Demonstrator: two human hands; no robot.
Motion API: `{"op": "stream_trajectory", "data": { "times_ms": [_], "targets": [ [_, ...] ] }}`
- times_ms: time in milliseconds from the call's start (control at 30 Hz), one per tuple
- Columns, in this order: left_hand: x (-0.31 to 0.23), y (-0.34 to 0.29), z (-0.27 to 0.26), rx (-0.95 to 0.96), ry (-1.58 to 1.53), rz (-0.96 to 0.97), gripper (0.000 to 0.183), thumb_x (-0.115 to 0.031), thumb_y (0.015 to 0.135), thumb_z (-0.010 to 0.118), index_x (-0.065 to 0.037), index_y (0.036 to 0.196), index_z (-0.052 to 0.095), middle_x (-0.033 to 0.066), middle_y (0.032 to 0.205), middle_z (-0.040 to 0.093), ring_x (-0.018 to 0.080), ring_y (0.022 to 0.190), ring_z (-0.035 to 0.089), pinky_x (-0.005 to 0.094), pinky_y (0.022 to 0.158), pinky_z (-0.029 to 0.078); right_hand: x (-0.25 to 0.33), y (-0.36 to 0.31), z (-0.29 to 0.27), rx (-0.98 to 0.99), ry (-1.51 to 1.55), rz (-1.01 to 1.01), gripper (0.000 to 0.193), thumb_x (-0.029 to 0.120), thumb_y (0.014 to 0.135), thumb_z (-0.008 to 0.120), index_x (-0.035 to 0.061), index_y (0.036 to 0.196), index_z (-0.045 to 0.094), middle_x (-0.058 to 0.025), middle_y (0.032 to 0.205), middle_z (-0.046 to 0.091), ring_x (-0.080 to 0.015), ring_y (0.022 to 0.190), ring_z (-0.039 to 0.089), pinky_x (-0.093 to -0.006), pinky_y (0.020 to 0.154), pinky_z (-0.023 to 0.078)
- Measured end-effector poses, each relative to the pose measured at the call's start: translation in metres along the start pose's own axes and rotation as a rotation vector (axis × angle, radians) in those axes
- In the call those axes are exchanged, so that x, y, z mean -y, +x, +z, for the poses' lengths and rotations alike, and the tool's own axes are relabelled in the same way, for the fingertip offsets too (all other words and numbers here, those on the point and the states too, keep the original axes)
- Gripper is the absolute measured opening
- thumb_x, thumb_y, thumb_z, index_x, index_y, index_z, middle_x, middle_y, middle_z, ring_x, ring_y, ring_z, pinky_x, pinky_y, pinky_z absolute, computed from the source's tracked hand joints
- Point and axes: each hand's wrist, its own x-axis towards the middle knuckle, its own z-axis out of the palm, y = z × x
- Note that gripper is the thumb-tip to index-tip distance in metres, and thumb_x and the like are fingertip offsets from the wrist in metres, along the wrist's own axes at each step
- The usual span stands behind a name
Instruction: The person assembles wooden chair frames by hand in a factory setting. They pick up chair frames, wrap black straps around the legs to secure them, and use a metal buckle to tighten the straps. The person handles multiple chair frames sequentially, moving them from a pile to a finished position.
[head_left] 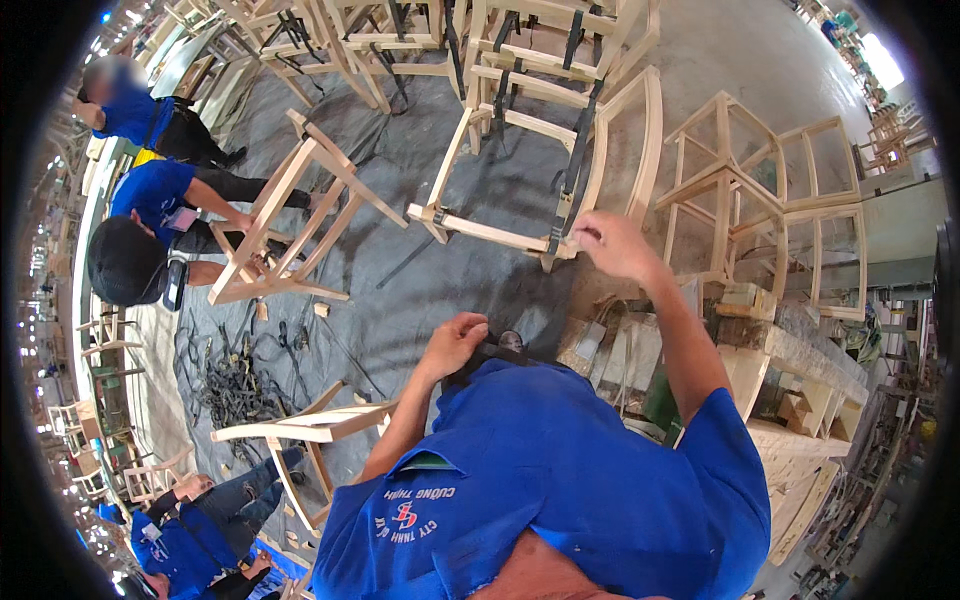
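In front of me stands a pale wooden chair frame (490, 232) with black straps (577, 160) drawn around its rails. At its near right corner is my right hand (618, 246), fingers curled in, fingertips at or very close to the wood. Whatever they grip there, if anything, is too small to make out. My left hand (457, 345) is closed, its fingers bent together close to my waist. Its inner side is hidden, and dark material shows just beside it. A curved wooden leg (645, 150) rises to the right of the strapped frame.
More strapped chair frames (400, 40) stand ahead. Stacked frames (730, 190) and a wooden workbench (800, 350) are at the right. To the left, a co-worker (150, 200) handles another frame (300, 210). A heap of black straps (240, 385) lies on the dark floor sheet (400, 300).
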Motion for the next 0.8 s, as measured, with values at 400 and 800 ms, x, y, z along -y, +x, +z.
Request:
{"op": "stream_trajectory", "data": {
  "times_ms": [400,800],
  "targets": [
    [0.006,0.200,0.025,0.022,0.025,-0.025,0.033,-0.030,0.093,0.064,-0.004,0.112,0.070,0.0162,0.103,0.074,0.0308,0.096,0.072,0.0401,0.086,0.055,-0.175,0.146,0.102,0.471,-0.693,0.102,0.048,0.023,0.082,0.076,0.0070,0.121,0.053,-0.0226,0.118,0.055,-0.0428,0.095,0.064,-0.0518,0.081,0.054],
    [0.015,0.269,-0.001,-0.086,-0.011,-0.284,0.035,-0.031,0.095,0.064,-0.003,0.116,0.069,0.0177,0.106,0.074,0.0294,0.098,0.072,0.0392,0.086,0.055,-0.211,0.207,0.121,0.431,-0.600,0.116,0.046,0.010,0.076,0.072,0.0071,0.116,0.052,-0.0217,0.105,0.055,-0.0399,0.084,0.067,-0.0496,0.070,0.058]
  ]
}}
